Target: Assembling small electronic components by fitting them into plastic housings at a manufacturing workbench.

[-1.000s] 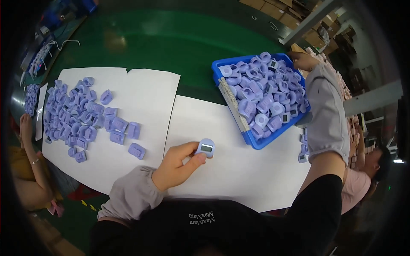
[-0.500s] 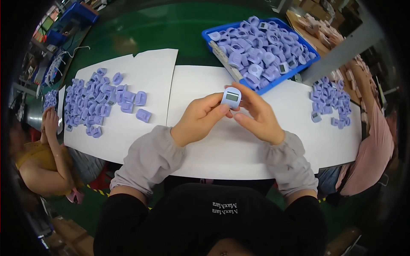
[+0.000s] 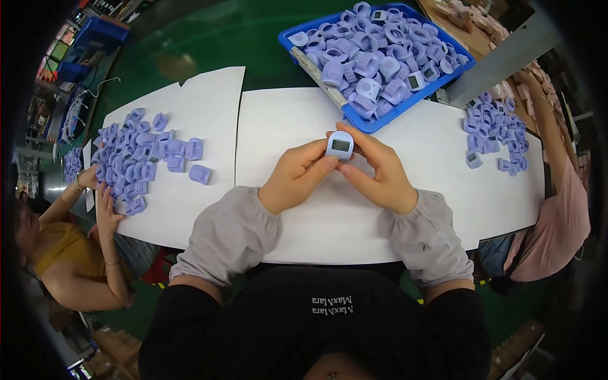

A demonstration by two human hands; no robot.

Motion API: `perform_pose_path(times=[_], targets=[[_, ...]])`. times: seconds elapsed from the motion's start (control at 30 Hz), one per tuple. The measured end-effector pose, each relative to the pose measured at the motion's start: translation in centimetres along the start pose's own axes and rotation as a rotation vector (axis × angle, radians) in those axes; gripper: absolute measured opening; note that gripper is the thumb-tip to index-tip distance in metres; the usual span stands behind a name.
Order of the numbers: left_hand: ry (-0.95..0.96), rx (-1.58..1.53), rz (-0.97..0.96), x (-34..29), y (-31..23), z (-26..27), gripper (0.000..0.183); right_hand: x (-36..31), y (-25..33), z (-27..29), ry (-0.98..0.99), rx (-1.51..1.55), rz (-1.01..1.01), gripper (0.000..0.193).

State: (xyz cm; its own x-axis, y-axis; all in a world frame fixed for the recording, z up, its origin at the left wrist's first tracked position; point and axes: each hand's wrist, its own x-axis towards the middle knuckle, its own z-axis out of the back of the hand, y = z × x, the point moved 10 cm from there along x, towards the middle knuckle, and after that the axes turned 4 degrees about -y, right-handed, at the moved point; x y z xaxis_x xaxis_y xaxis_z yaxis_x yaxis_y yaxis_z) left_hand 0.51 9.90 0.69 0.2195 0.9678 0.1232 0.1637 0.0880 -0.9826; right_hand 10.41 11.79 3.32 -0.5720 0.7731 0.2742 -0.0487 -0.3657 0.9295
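1. Clock directions are taken from the lilac device (image 3: 341, 145), with 12 pointing away from the wearer. We find it raised over the white sheet (image 3: 278, 120), between the two hands, rounded end toward 12, its grey rectangular screen facing up.
2. Left hand (image 3: 296, 175), at 8 o'clock: clamped on the device, thumb at its lower edge and fingers curled behind. We cannot see the hidden fingertips.
3. Right hand (image 3: 384, 176), at 4 o'clock: closed on the device's opposite side, forefinger behind it, thumb near its lower edge.
4. At 1 o'clock we record a blue tray (image 3: 418, 99), heaped with similar lilac pieces; some show screens, others open rings.
5. At 9 o'clock lies a broad pile of lilac pieces (image 3: 133, 155), a few strays on its side nearest the device.
6. At 3 o'clock we note a smaller lilac cluster (image 3: 494, 130); a grey post (image 3: 506, 57) rises at 2.
7. At 8 o'clock a co-worker in a mustard top (image 3: 66, 244) has both hands by the broad pile's edge. Toward 4, we see another in pink (image 3: 551, 231).
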Motion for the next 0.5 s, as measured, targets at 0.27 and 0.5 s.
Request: perform_pose_path(times=[0.27,0.5], targets=[[0.002,0.059,-0.016,-0.17,0.22,0.13,0.027,0.17,-0.04,-0.05,-0.025,-0.003,-0.005,0.055],[-0.018,-0.013,0.02,-0.31,0.12,-0.05,0.027,0.32,-0.21,0.12,-0.061,0.096,-0.084,0.042]])
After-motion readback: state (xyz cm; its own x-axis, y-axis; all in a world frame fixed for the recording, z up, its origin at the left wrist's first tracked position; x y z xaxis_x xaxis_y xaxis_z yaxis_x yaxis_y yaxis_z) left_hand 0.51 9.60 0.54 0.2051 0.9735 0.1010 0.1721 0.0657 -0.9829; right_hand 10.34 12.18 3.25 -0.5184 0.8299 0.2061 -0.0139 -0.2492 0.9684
